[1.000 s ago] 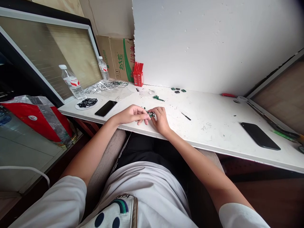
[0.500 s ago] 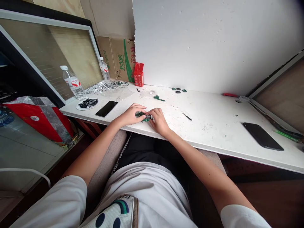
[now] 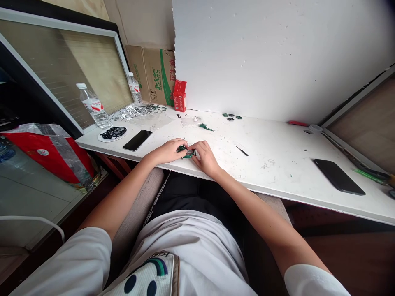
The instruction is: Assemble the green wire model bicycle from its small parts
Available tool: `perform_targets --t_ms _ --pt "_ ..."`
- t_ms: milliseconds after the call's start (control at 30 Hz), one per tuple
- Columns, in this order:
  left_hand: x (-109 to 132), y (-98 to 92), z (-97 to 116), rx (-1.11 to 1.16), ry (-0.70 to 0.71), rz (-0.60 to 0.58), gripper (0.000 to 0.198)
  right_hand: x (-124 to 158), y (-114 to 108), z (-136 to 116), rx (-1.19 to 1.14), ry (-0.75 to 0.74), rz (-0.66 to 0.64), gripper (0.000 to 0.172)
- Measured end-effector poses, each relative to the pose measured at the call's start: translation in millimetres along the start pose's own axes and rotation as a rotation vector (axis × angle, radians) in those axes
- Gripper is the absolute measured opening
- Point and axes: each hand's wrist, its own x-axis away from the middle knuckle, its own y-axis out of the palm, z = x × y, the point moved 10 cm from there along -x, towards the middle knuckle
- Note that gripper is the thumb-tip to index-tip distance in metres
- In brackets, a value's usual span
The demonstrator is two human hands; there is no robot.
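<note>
Near the front edge of the white table, a small green and black plastic model point(image 3: 189, 153) sits between my two hands. From its left, my left hand point(image 3: 170, 151) grips it, fingers curled over the top. On the other side, my right hand point(image 3: 204, 156) pinches its right end between thumb and fingers. Fingers cover much of the model, so its full shape is hidden. Beyond the hands lies a green part with a thin barrel point(image 3: 206, 127). A slim dark-handled blade point(image 3: 242, 151) rests to the right.
Several small green and dark pieces point(image 3: 231, 117) lie by the wall. At left are a black phone point(image 3: 137, 140), a plate of black plastic scraps point(image 3: 112, 133), water bottles point(image 3: 95, 107) and a red box point(image 3: 180, 96). A dark slab point(image 3: 338, 176) lies at right.
Both hands stay on the model, with only slight finger shifts; it appears turned a little. The whole view has shifted slightly. Other things on the table stay in place.
</note>
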Motion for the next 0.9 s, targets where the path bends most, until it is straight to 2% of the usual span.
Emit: perform_targets --t_ms 400,900 --pt "4 4.0 8 -0.024 0.042 -0.085 0.022 -1 -3 1 -0.038 0.018 0.019 0.017" --pt "4 2.2 10 0.03 0.036 -0.079 0.018 0 -2 1 -0.062 0.015 0.027 0.02"
